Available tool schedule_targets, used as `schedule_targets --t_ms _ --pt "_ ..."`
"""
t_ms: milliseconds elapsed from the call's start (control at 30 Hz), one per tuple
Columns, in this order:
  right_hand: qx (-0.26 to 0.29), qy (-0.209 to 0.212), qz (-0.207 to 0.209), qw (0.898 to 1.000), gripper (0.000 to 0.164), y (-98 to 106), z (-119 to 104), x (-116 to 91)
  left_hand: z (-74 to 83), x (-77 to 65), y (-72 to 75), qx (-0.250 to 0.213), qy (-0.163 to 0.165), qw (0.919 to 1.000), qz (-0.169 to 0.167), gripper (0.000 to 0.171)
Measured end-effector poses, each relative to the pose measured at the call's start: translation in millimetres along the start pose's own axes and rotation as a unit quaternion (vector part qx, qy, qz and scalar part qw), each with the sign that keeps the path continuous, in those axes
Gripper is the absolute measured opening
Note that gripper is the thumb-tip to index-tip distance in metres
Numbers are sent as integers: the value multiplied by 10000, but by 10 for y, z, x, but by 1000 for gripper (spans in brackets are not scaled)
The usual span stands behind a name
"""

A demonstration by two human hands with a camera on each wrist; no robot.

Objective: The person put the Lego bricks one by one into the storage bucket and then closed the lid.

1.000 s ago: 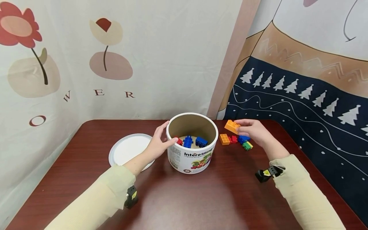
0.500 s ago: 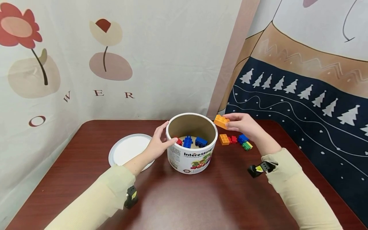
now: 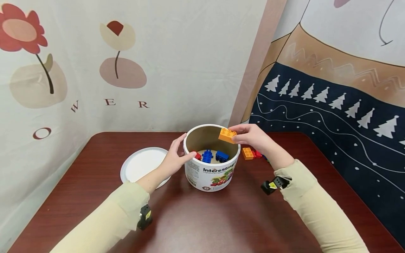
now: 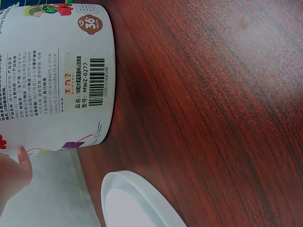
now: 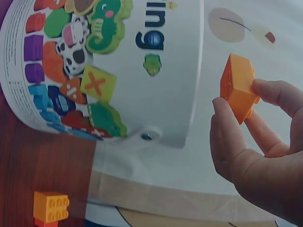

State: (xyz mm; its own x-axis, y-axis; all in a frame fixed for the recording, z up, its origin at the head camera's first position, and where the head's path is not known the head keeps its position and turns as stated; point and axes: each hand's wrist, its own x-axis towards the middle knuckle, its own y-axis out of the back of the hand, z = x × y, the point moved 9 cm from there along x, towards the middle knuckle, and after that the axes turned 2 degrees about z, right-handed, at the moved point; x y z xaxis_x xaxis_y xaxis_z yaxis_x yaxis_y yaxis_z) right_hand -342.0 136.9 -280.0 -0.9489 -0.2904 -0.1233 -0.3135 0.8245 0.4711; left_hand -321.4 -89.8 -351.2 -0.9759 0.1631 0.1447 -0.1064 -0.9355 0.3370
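Observation:
A white round bucket (image 3: 210, 175) with printed labels stands uncovered on the table. Against its left side my left hand (image 3: 172, 158) grips the rim, thumb at the front and fingers farther back. The left wrist view shows only a little of that hand (image 4: 14, 172) beside the bucket's barcode label (image 4: 90, 82). Over the bucket's right rim, my right hand (image 3: 251, 136) pinches an orange building block (image 3: 227, 135) between thumb and fingers. The right wrist view shows the block (image 5: 240, 85) tilted, its studs facing the hand. Inside lie two blue blocks (image 3: 207, 156) and a red block (image 3: 197, 155).
Right of the bucket, another orange block (image 3: 248, 153) lies by red pieces (image 3: 257, 154); the right forearm covers most of the pieces beyond. A white lid (image 3: 143, 163) lies flat to the left. Fabric backdrops (image 3: 177, 70) hang behind the brown table (image 3: 196, 221).
My right hand has carried the orange block leftward from above the loose pieces to over the bucket's right rim. The left hand and bucket have stayed put.

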Motion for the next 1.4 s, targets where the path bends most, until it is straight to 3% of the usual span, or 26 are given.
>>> schedule_targets --t_ms 433,667,1033,1400 --pt "-139 -26 -133 9998 45 -102 3 35 16 -6 4 -37 32 10000 -28 77" --pt "159 -28 -198 9997 46 -115 22 24 0 1 -9 -51 28 10000 -36 77" --pt "525 -17 223 9984 46 237 206 -58 12 -1 -8 -94 -11 10000 -10 77" --pt "785 -603 737 9923 52 495 737 -112 4 8 -6 -85 25 10000 -31 77"
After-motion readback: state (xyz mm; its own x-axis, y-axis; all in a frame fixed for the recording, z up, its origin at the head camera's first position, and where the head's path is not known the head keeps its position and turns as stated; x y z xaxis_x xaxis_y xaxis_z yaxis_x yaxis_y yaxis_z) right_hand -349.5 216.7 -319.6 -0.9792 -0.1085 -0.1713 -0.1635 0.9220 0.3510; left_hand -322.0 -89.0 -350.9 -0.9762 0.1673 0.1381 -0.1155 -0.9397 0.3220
